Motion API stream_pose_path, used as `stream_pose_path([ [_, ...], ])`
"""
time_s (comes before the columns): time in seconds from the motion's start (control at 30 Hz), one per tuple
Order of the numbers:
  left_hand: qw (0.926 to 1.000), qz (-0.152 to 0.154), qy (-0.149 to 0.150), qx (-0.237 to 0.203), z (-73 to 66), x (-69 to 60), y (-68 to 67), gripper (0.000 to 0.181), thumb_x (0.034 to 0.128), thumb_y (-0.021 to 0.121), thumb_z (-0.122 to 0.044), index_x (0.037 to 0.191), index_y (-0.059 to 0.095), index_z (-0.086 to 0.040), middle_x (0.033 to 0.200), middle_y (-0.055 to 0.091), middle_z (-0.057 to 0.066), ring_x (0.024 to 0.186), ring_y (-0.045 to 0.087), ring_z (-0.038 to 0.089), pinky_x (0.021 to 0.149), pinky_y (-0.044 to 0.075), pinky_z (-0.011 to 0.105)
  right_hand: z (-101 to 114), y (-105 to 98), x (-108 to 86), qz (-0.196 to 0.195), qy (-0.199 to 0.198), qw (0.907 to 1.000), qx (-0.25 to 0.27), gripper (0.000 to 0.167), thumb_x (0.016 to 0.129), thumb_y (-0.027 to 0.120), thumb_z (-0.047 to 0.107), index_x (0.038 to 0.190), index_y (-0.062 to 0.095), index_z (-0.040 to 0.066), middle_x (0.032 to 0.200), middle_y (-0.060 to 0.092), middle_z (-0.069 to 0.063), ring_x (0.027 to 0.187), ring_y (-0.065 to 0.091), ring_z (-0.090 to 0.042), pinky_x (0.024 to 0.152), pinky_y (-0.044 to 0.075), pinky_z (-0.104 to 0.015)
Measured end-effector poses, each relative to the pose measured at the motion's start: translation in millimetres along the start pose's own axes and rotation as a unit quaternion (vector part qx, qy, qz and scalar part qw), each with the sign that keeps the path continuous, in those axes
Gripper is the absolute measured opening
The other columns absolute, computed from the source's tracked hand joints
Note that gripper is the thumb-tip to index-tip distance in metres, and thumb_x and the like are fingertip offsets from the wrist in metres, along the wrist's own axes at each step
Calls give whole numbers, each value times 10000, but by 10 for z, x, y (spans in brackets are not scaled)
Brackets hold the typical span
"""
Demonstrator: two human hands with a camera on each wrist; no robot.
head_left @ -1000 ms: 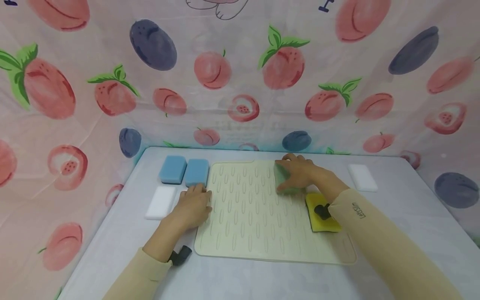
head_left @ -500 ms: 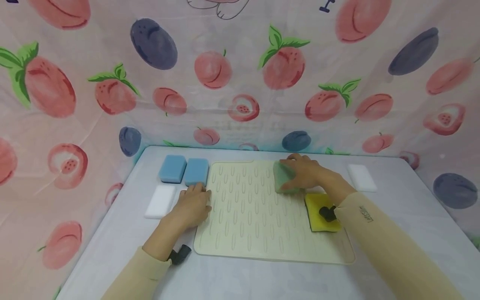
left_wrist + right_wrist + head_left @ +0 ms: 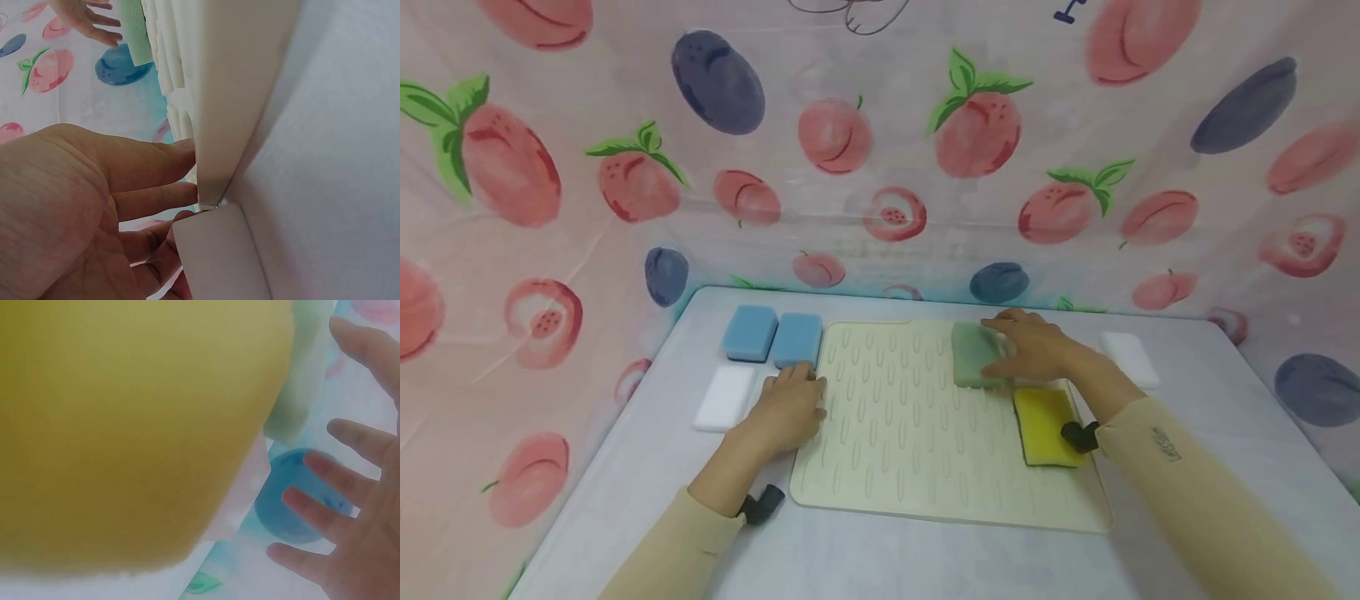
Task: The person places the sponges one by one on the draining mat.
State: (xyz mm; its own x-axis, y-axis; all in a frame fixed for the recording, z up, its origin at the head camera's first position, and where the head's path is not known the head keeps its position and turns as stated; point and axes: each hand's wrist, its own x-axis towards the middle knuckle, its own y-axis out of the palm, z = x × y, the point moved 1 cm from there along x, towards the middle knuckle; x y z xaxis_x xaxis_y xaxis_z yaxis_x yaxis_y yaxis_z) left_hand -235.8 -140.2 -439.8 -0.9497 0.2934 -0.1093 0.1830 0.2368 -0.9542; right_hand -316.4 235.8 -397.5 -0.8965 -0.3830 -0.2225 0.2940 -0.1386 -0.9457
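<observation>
A cream ribbed mat (image 3: 910, 467) lies on the table. My left hand (image 3: 787, 408) rests at its left edge; in the left wrist view the thumb and a finger touch the mat's side, with a white block (image 3: 219, 256) close by the lower fingers. Near the mat's far right corner sits a green sponge (image 3: 972, 357). My right hand (image 3: 1033, 346) hovers just right of the sponge, fingers spread and holding nothing. Below that hand, a yellow sponge (image 3: 1047, 427) with a dark underside lies on the mat, large in the right wrist view.
Two blue sponges (image 3: 750, 333) stand side by side at the back left, beyond a white block (image 3: 724, 398). Another white block (image 3: 1129, 360) lies at the right, behind my right forearm. A fruit-print cloth (image 3: 880, 150) hangs behind the table.
My right hand has moved right, off the green sponge, which now shows more fully and stays on the mat. The left hand keeps its place at the mat's edge.
</observation>
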Motion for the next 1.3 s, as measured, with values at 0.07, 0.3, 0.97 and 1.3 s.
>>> stream_pose_path([
  [0.07, 10000, 1, -2, -14, 2, 7, 3, 526, 991, 683, -202, 1451, 567, 25, 1424, 537, 187, 1274, 471, 335, 987, 411, 499, -38, -10, -30, -38, 2, 10000, 41, 918, 892, 748, 559, 1619, 366, 148, 1648, 317, -198, 1495, 278, -494, 1139, 258, -767],
  [0.3, 10000, 9, -43, 31, 13, 21, 15, 529, 992, 683, -211, 1454, 566, 19, 1432, 531, 188, 1285, 468, 339, 1001, 411, 506, -190, -35, -110, -157, 6, 9999, 22, 927, 899, 736, 570, 1621, 355, 131, 1649, 293, -238, 1485, 275, -532, 1122, 264, -784],
  [0.97, 10000, 36, -49, 53, -7, 7, -7, 527, 992, 682, -211, 1455, 568, 14, 1449, 526, 200, 1285, 468, 349, 1006, 409, 512, -564, -150, -361, -327, 145, 9984, 433, 897, 924, 751, 472, 1593, 359, 20, 1627, 246, -337, 1480, 206, -588, 1133, 211, -791],
  [1.3, 10000, 16, -43, 64, 1, 6, -9, 522, 995, 676, -208, 1455, 568, 14, 1425, 536, 189, 1264, 472, 336, 989, 404, 498, -798, -111, -443, -279, 557, 9972, 415, 823, 948, 723, 341, 1607, 327, 46, 1622, 220, -340, 1451, 225, -590, 1091, 252, -802],
])
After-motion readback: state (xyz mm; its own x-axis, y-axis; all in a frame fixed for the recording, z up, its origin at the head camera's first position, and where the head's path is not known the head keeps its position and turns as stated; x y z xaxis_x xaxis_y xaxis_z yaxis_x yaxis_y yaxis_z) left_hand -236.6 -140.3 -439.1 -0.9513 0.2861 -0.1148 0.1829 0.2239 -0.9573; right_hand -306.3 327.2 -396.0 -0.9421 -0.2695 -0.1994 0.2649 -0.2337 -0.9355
